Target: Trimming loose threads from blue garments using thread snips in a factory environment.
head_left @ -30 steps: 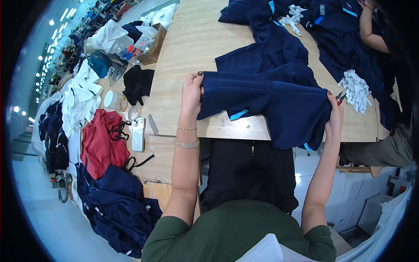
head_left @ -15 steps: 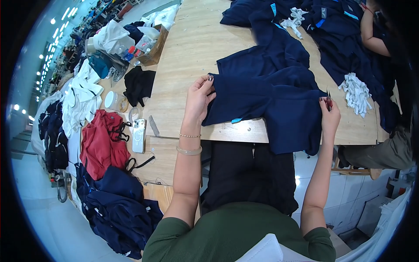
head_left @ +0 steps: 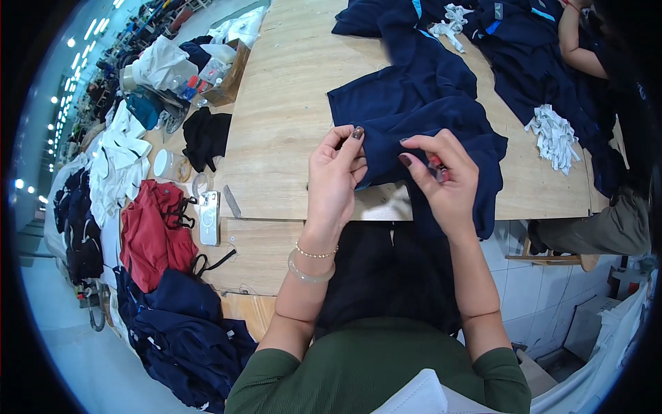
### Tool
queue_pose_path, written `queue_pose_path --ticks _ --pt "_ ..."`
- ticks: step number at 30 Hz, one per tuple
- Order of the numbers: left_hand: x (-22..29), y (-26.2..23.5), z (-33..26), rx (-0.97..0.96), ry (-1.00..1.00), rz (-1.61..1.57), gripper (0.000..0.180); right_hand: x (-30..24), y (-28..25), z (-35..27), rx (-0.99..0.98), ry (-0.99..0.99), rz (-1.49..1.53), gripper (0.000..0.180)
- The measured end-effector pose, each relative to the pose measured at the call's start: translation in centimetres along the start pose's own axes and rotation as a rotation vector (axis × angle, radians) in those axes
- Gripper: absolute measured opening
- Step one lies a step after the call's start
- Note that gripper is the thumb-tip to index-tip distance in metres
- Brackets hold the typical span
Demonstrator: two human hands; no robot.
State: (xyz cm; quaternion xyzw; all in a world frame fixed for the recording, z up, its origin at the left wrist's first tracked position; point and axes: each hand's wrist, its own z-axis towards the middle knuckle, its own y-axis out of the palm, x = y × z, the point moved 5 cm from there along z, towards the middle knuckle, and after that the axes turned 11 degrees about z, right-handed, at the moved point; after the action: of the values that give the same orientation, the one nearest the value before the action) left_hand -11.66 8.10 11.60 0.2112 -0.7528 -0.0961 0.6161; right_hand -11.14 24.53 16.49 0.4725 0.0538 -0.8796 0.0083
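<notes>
A second ago both arms were stretched out wide, each hand gripping one far end of the dark blue garment [head_left: 420, 110] and holding it spread flat. Now the hands have come in close together, right in front of the person's body.

The left hand [head_left: 336, 181] is pinching the near edge of the blue cloth between thumb and fingers. The right hand [head_left: 441, 178] is just beside it — it pinches the same edge too, and a small red thing [head_left: 437, 168] is tucked in its curled fingers. It may be a little cutter, but it is too small to tell.

The garment itself is no longer flat. It lies bunched up on the pale wooden surface [head_left: 289, 124], with its near part hanging over the front edge toward the person's lap.

So the work seems to have gone from spreading the cloth out to looking closely at one small spot on its edge — that is only a guess from how the hands sit.

To the left lie a phone [head_left: 209, 217], a red garment [head_left: 150, 234] and a heap of more blue clothes [head_left: 186, 345]. At the top right another person's arm [head_left: 576, 45] rests on more blue cloth, near a bundle of white scraps [head_left: 552, 136].
</notes>
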Motion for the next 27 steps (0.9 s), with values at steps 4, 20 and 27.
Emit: queue_pose_path --ticks 4,20,27 --pt "0.6 1.4 -1.5 0.001 0.098 0.026 0.008 -0.7 0.6 0.0 0.049 -0.109 -0.091 0.022" --pt "0.8 2.3 -3.0 -0.009 0.222 0.111 0.011 -1.7 -0.2 0.0 0.032 -0.260 -0.234 0.022" --pt "1.0 2.3 -3.3 0.000 0.246 0.233 0.012 -1.0 -0.4 -0.5 0.086 -0.201 -0.205 0.020"
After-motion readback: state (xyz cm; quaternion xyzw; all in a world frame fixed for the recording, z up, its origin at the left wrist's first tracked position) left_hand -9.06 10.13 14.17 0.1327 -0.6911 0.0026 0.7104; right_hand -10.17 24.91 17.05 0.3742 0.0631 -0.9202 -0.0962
